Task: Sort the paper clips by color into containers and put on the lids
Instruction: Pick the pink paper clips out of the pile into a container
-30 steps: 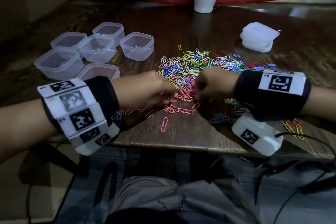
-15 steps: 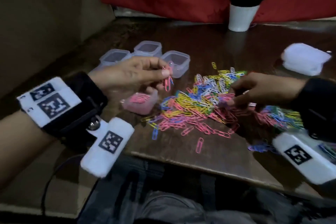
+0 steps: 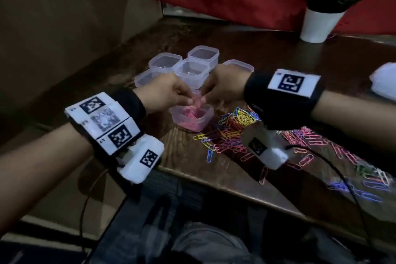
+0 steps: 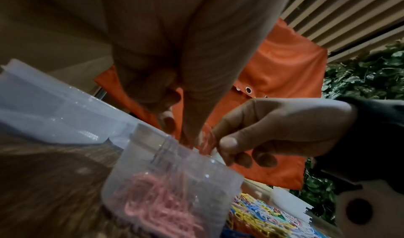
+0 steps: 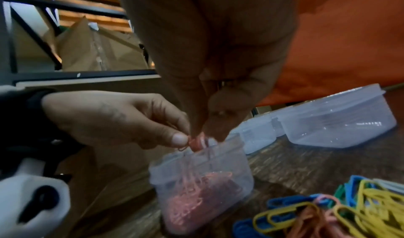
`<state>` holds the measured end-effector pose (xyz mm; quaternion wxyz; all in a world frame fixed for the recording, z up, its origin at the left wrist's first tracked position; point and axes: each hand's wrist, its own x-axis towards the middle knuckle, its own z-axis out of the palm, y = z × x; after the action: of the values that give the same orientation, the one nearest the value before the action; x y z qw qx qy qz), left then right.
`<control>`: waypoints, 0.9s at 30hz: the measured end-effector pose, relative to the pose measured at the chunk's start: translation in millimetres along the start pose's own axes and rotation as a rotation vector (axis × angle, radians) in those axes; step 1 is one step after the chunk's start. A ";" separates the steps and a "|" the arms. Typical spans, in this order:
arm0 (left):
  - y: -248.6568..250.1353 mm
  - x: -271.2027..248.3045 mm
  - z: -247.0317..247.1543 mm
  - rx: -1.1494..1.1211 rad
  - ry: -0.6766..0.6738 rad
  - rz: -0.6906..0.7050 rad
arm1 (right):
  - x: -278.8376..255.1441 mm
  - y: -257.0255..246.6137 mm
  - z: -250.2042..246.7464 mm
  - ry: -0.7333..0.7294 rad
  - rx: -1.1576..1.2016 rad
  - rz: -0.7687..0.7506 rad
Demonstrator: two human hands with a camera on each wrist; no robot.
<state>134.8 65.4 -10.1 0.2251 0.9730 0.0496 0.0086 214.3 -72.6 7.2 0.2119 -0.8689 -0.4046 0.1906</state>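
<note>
Pink paper clips (image 3: pixel 191 113) fill nearest container (image 3: pixel 201 123), others clear (image 3: pixel 165 62)

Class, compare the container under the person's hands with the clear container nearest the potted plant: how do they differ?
The near container holds pink paper clips; the far container looks empty. Both hands meet over the near one; nothing is above the far one. Both are clear, squarish and lidless.
</note>
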 end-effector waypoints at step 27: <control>58.6 -24.6 62.8 0.207 -0.273 0.270 | -114.6 76.3 9.5 -0.140 -0.351 0.064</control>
<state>118.2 -16.9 -40.7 0.1253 0.9809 -0.1116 -0.0982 188.2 -204.8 -22.3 0.0224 -0.8896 -0.4176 0.1839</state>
